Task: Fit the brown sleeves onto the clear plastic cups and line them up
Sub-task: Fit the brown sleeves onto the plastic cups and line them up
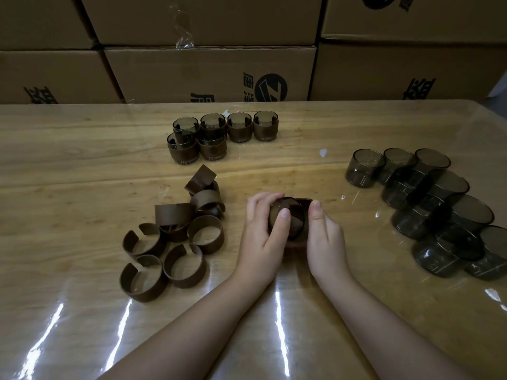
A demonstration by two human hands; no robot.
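Right now two bare arms reach in from the bottom and meet near the middle of the wooden table (82,165). The left hand (263,231) curls around a cup with a brown sleeve (288,218). Its thumb lies across the front and its fingers wrap over the far side. The right hand (325,239) grasps the same cup from the other side, with its thumb (317,211) pointing up next to the sleeve. The cup is tipped on its side between the hands, just above the table. How far the sleeve is on the cup is hard to tell.

Just left of the hands lies a heap of loose brown sleeves (175,234), open rings with a gap in each. Farther back stand six finished cups (222,133) with sleeves on, four in a back row and two in front at the left. On the right sits a bunch of bare clear cups (428,196), close together and touching. Cardboard boxes (208,72) are stacked behind the table.
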